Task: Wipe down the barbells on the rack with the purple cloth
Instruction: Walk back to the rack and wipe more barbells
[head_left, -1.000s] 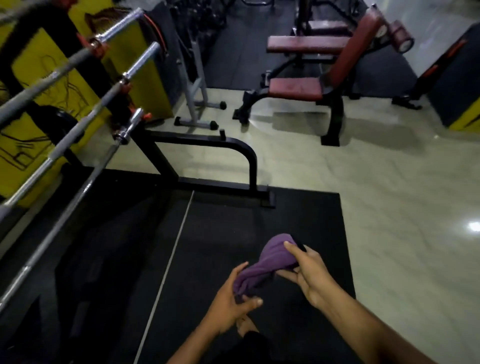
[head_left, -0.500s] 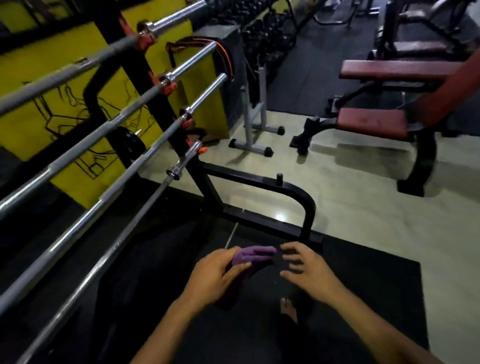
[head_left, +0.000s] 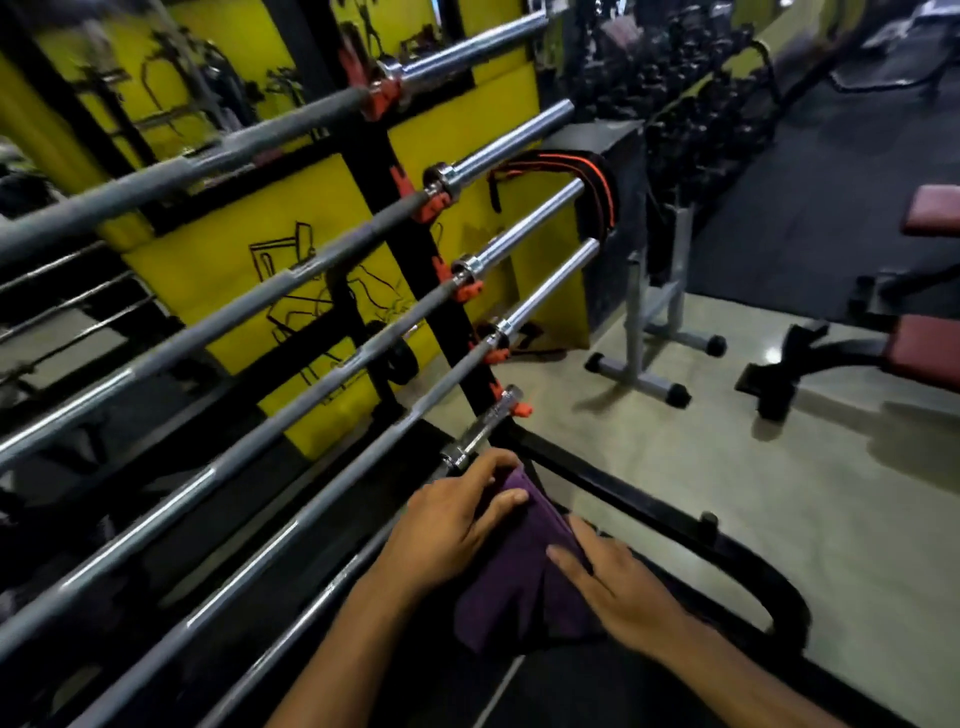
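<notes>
now bringing the purple cloth (head_left: 519, 582) up against the lowest bar (head_left: 291, 530), near its end. left hand (head_left: 447, 525) pinching the cloth, right hand (head_left: 618, 582) pressing it flat-fingered. likely starting the first wipe.

Lowest barbell (head_left: 332, 587) partly behind left hand (head_left: 447, 525) and purple cloth (head_left: 519, 582); dumbbells (head_left: 675, 88) blurred.

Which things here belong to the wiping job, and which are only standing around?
For the job: purple cloth, barbells, rack, left hand, right hand.

Just about: red bench, grey stand, black-and-orange belt, dumbbells.
</notes>
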